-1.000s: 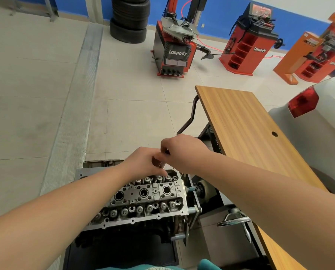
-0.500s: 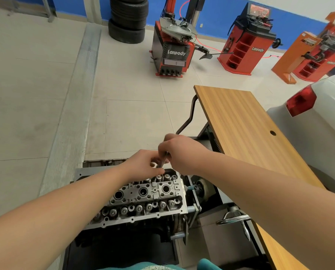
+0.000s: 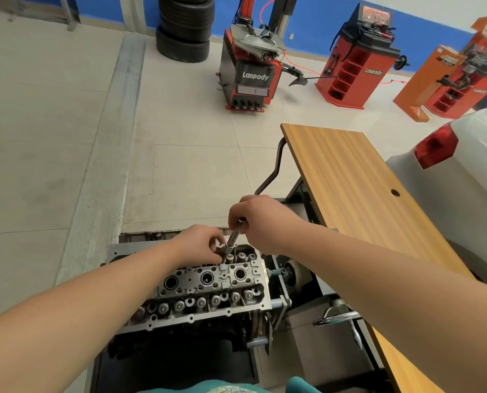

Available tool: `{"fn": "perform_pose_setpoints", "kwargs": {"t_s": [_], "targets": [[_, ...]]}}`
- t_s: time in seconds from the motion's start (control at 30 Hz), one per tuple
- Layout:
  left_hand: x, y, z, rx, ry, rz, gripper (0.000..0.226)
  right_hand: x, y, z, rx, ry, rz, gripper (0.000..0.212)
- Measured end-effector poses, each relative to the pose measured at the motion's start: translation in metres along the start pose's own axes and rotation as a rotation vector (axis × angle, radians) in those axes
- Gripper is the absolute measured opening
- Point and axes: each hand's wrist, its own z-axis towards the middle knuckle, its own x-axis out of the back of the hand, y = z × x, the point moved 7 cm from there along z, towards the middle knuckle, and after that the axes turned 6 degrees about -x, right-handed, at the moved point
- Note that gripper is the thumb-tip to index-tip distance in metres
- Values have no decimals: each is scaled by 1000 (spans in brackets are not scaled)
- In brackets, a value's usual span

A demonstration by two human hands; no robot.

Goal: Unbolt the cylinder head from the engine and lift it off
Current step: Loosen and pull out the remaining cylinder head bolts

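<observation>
A: Where's the cylinder head [image 3: 202,290] against the hands?
B: Lower centre of frame, on the engine [image 3: 185,341]. Both hands sit at its far edge, centre frame, on one socket tool [image 3: 232,241] standing tilted into the head's far row.
A: Grip state?
B: Right hand [image 3: 260,222] fingers curled round the tool's top end. Left hand [image 3: 199,246] pinches its lower barrel just above the head. Tool tip is hidden behind the left fingers; can't tell which bolt it sits on.
A: Head condition?
B: Bare grey aluminium, oily, cover off. Level on the block.
A: Counts, big to small?
B: One wooden table [image 3: 358,194] right of centre. One head. Three large round bores visible down its middle. A near row of valve springs, roughly six; left end is hidden by the forearm. Two hands, one tool.
</observation>
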Motion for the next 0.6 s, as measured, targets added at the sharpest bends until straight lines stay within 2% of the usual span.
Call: {"fn": "perform_pose_setpoints", "kwargs": {"t_s": [0.1,0.2,0.27,0.47,0.6], "targets": [[-14,-11,4,103,-103,163,41,6,3,-1,14,56,60,28],[-31,-17,7,157,-204,192,62,14,5,-3,29,107,112,26],[-38,-19,9,169,-231,179,67,19,6,-4,30,123,127,25],[-39,-22,17,195,-233,96,58,31,18,-12,16,179,169,22],[-38,-32,20,227,-114,-38,36,33,23,-15,3,194,184,23]]}}
